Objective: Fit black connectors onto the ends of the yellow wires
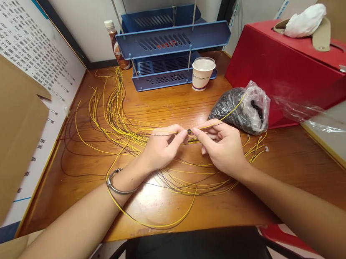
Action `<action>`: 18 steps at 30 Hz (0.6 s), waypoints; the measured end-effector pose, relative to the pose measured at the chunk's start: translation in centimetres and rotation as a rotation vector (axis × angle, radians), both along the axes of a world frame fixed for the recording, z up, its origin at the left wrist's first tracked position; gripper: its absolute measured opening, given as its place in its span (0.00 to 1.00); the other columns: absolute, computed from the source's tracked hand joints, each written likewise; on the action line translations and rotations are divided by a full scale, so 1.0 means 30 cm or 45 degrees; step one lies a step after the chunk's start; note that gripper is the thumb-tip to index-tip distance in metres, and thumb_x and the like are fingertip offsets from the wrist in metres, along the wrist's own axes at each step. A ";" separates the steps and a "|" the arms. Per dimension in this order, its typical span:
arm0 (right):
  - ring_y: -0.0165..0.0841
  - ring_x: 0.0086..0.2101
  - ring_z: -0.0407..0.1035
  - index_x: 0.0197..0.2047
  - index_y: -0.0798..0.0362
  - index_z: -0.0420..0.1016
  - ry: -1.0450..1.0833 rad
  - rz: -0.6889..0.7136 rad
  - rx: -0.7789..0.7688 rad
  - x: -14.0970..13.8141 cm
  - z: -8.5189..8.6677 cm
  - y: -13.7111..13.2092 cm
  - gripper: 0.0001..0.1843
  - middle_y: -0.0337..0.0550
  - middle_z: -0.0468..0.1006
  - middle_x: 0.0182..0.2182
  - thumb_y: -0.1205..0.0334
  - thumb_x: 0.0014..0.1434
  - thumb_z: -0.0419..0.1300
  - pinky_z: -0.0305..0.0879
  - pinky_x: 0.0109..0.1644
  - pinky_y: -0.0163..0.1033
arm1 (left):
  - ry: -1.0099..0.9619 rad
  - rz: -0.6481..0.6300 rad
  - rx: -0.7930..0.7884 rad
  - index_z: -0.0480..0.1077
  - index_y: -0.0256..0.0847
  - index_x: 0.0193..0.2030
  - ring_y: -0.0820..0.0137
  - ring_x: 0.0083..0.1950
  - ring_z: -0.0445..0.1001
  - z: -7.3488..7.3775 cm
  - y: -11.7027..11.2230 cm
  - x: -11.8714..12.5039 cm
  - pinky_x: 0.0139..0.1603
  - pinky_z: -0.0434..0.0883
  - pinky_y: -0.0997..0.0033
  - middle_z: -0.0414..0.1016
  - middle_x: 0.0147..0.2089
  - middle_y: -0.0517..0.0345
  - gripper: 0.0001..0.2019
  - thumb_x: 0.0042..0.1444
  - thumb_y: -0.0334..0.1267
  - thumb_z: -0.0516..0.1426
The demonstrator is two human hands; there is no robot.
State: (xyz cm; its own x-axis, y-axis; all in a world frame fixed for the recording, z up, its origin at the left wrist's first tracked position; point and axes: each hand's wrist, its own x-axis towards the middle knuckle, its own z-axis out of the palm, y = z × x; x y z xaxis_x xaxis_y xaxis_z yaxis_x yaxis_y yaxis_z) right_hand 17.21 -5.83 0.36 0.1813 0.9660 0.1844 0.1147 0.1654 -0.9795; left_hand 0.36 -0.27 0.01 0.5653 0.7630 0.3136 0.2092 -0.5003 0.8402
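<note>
My left hand (161,147) and my right hand (222,144) meet over the middle of the wooden desk (170,104). Both pinch one thin yellow wire (222,120) that runs to the right over a plastic bag. A small black piece (189,132) sits on the wire between my fingertips. A metal bangle (114,183) circles my left wrist. Under and around both hands lie several yellow wires (114,111) and thin dark wires (79,166), looped across the desk.
A clear plastic bag of small black parts (241,108) lies right of my hands. A paper cup (203,73), blue stacked trays (168,41) and a brown bottle (116,44) stand at the back. A red box (294,64) is at right, cardboard (0,134) at left.
</note>
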 end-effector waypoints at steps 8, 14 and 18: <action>0.23 0.18 0.65 0.35 0.54 0.75 -0.030 0.029 0.016 0.003 -0.013 0.003 0.11 0.40 0.80 0.27 0.56 0.59 0.67 0.60 0.20 0.32 | 0.119 0.010 0.013 0.74 0.36 0.31 0.76 0.26 0.68 0.006 0.004 -0.005 0.30 0.65 0.76 0.73 0.27 0.58 0.18 0.68 0.41 0.50; 0.25 0.20 0.67 0.36 0.55 0.77 -0.126 0.069 0.004 0.018 -0.024 0.003 0.09 0.41 0.81 0.30 0.58 0.60 0.66 0.62 0.22 0.32 | 0.105 -0.041 0.040 0.74 0.35 0.32 0.76 0.27 0.69 0.009 0.007 -0.006 0.30 0.65 0.77 0.73 0.26 0.58 0.18 0.69 0.40 0.49; 0.24 0.20 0.67 0.36 0.55 0.78 -0.132 0.058 0.025 0.019 -0.022 0.004 0.08 0.40 0.79 0.29 0.58 0.60 0.66 0.61 0.21 0.32 | 0.066 -0.097 0.069 0.74 0.35 0.32 0.76 0.27 0.69 0.008 0.006 -0.007 0.30 0.65 0.77 0.73 0.26 0.59 0.18 0.70 0.38 0.49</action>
